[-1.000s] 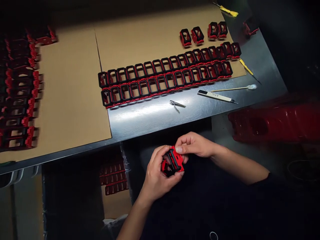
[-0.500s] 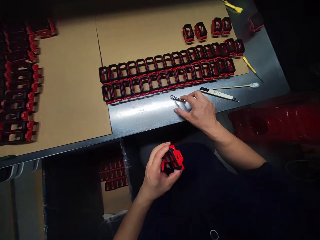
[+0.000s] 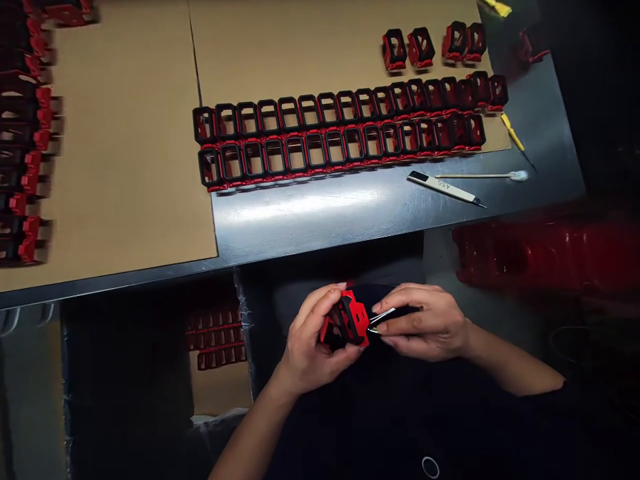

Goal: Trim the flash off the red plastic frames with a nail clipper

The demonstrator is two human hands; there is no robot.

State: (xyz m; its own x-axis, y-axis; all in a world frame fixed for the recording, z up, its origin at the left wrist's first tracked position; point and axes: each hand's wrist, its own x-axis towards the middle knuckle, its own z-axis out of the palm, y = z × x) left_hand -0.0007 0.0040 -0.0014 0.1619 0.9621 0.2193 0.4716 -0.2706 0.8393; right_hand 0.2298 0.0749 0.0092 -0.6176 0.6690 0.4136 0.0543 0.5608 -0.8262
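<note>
Below the table edge, my left hand (image 3: 311, 343) is wrapped round a red and black plastic frame part (image 3: 358, 319), with fingers over its top and the thumb under it. My right hand (image 3: 429, 323) pinches a small shiny metal tool that looks like nail clippers (image 3: 382, 316). Its tip is at the red side of the part; whether it touches cannot be made out. The fingers partly hide the tool. On the metal table (image 3: 310, 217) above lie two long rows of similar red and black frames (image 3: 316, 148), standing on cardboard (image 3: 135, 147).
A white and black pen-like tool marked A55 (image 3: 447, 189) and a cotton swab (image 3: 480, 176) lie near the table's front edge. Yellow-handled tools (image 3: 513, 132) lie at the right. More frames (image 3: 30, 233) stand at far left. A red glossy object (image 3: 530, 253) is beyond the right arm.
My right hand has picked up the clippers from the table and brought them down to the frame part. My left hand keeps its hold. The view has shifted slightly.
</note>
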